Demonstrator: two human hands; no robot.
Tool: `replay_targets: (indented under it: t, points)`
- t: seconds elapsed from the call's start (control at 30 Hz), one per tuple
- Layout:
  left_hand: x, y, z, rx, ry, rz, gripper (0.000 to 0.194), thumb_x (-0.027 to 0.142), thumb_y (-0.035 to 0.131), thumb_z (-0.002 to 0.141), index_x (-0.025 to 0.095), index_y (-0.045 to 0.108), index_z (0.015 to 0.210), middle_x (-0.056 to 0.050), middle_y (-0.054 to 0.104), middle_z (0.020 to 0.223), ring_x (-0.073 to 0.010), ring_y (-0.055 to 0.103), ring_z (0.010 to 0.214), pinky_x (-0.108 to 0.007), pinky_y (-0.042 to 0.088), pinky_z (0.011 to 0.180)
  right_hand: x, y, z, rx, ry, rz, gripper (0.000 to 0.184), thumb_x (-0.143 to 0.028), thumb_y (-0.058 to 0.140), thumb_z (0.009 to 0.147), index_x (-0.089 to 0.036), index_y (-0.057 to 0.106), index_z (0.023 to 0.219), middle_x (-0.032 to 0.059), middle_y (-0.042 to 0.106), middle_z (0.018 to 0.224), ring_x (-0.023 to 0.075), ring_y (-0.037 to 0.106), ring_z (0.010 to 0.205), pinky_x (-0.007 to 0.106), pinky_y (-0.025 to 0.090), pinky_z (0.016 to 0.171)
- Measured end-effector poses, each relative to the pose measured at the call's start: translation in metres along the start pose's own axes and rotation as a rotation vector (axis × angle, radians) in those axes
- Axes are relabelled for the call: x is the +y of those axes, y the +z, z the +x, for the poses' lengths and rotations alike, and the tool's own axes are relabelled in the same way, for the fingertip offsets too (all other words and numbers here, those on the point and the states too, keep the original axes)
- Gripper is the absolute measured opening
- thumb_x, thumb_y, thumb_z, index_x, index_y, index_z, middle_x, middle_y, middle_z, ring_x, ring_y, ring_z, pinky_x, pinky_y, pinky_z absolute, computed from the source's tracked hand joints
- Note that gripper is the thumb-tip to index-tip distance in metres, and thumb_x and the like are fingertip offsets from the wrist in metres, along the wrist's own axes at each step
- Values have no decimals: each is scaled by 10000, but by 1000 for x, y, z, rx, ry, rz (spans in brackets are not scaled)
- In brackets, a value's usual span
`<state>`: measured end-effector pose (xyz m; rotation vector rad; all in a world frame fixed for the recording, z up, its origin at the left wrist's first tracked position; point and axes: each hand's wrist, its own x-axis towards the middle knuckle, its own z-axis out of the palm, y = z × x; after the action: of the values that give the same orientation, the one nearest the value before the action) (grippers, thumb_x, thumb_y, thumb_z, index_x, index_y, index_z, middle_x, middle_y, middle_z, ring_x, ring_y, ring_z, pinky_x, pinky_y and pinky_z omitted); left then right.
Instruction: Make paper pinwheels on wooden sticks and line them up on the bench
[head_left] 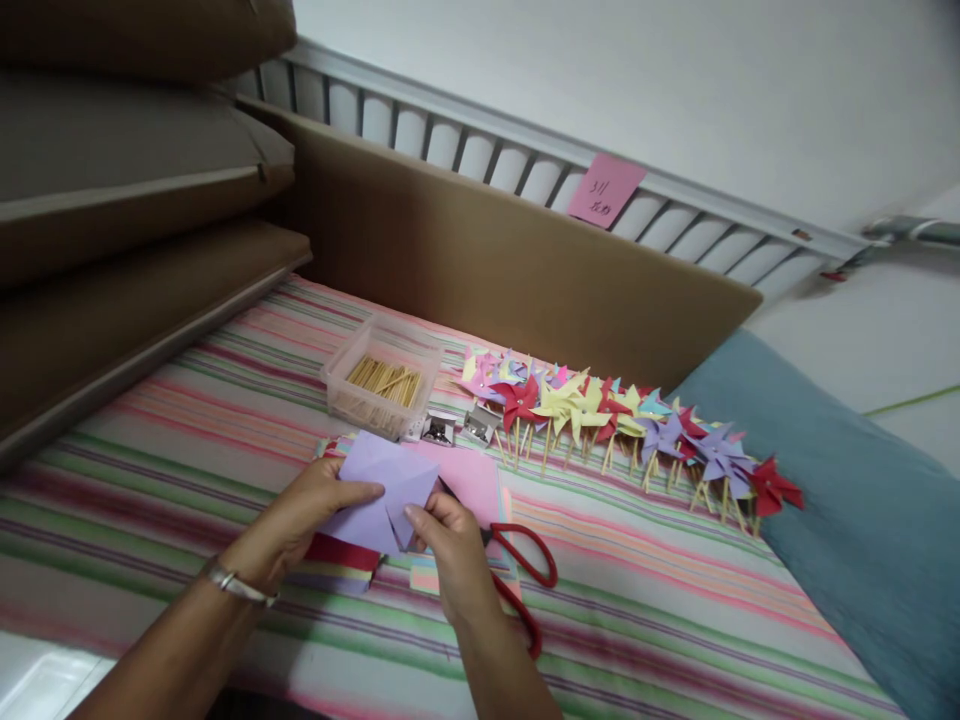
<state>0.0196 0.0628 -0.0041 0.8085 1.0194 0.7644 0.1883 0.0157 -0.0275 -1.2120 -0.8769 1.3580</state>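
A square sheet of purple paper (384, 472) with slits cut in from its corners is held between my two hands. My left hand (330, 500) pinches its left side, thumb on top. At the right lower edge my right hand (442, 525) grips the paper beside a slit. Red-handled scissors (525, 560) lie just right of my right hand, their blades partly hidden behind it. Under the purple sheet are a pink sheet (472, 475) and a stack of coloured paper (341, 565) in red, yellow and purple.
A clear plastic box (337, 395) holds many short wooden sticks (384, 382). Two small boxes (480, 425) with metal pins stand beside it. Finished paper pinwheels (577, 405) lie in a row at the right. A brown board (487, 250) rises behind; a striped cloth (645, 600) covers the surface.
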Motion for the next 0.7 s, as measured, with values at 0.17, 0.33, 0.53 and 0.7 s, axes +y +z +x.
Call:
replay_targets:
  t: [0.17, 0.33, 0.53, 0.7]
  points:
    - [-2, -1, 3, 1, 2, 24, 321, 280, 820, 544, 107, 741, 803, -61, 756, 693, -199, 668, 599, -285, 505, 614, -2, 1, 0, 20, 8, -13, 197, -316, 723, 666, -160, 616, 608, -33, 568, 523, 95, 437, 489, 216, 332, 504]
    - [-1, 2, 5, -9, 13, 30, 310, 259, 825, 533, 122, 742, 798, -48, 758, 699, -197, 672, 612, -282, 510, 622, -2, 0, -1, 13, 5, 1, 191, -316, 711, 671, -163, 616, 607, -34, 563, 523, 97, 438, 492, 217, 333, 505]
    - [2, 4, 3, 17, 21, 35, 294, 244, 816, 530, 136, 737, 792, -38, 758, 705, -199, 674, 632, -286, 509, 638, 0, -3, 1, 18, -1, -16, 211, -320, 723, 659, -166, 598, 587, -33, 570, 518, 102, 450, 499, 219, 329, 508]
    - [3, 7, 4, 28, 47, 28, 312, 254, 816, 525, 124, 734, 798, -56, 754, 717, -215, 670, 632, -314, 511, 652, -1, -5, 2, 34, -3, -18, 235, -335, 732, 644, -165, 589, 571, -37, 550, 493, 96, 429, 478, 221, 324, 503]
